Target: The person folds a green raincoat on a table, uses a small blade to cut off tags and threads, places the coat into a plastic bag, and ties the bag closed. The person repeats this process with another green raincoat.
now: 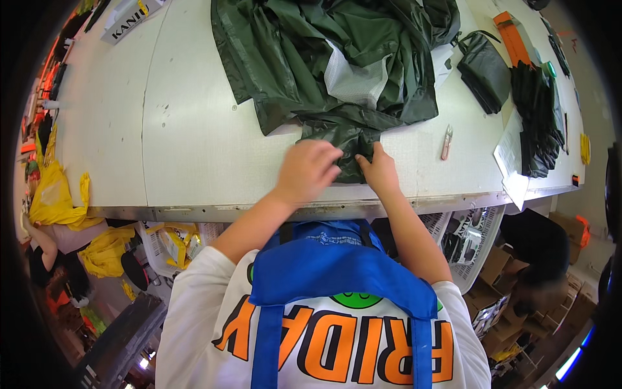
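Observation:
A dark green raincoat-like garment [285,71] lies spread on the white table, its shiny fabric bunched and creased. White mesh lining [356,78] shows in its middle. A narrower flap of the same green fabric [350,165] reaches toward me, near the table's front edge. My right hand [381,170] grips this flap's right side, thumb and fingers on the cloth. Over the flap's left side is my left hand [309,170], its fingers bent and smeared by motion; whether it touches the cloth is unclear. Right of the garment lies a small pair of thread snips [447,142].
A black pouch [486,72], dark folded fabric [536,123] and white paper [512,162] lie at right. A white box [133,19] is far left. White baskets [483,249] stand below the table edge [259,212]. People work left, by yellow garments [55,194], and right, by cardboard boxes [495,269].

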Demonstrator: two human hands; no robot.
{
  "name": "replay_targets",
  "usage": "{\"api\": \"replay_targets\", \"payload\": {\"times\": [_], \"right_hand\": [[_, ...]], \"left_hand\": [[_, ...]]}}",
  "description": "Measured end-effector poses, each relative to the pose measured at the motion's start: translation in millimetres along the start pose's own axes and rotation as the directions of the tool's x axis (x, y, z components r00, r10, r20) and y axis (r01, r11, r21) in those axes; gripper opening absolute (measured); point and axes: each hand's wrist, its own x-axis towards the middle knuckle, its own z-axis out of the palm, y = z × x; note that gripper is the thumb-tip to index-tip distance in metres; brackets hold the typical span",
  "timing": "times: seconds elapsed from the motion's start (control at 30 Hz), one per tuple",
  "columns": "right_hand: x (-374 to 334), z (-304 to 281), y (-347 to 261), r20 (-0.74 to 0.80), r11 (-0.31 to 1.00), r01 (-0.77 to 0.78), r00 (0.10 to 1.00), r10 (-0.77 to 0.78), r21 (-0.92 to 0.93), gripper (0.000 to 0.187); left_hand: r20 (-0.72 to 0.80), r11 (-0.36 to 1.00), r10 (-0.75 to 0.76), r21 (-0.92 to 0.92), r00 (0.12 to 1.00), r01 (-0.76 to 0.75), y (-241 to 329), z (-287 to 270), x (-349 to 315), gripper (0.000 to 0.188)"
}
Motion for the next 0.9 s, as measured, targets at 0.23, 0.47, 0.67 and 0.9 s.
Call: {"api": "replay_targets", "payload": {"times": [0.23, 0.47, 0.67, 0.9], "right_hand": [[32, -17, -3, -0.219, 0.971, 0.229, 0.953, -0.211, 0.062, 0.035], [17, -26, -25, -0.126, 0.767, 0.523, 0.790, -0.600, -0.373, 0.028], [-19, -8, 16, 0.015, 0.660, 0.707, 0.685, -0.728, -0.254, 0.040], [-14, -13, -8, -0.081, 0.526, 0.717, 0.555, -0.828, -0.457, 0.028]], "left_hand": [[0.301, 0.990, -0.009, 0.136, 0.953, -0.033, 0, 39, -21, 0.055], [0.348, 1.000, -0.009, 0.025, 0.937, 0.000, -10, 36, -20, 0.034], [0.504, 0.950, -0.263, -0.014, 0.823, 0.312, -17, 31, 19, 0.016], [0.604, 0.897, -0.380, 0.056, 0.700, 0.438, -35, 45, 35, 0.019]]}}
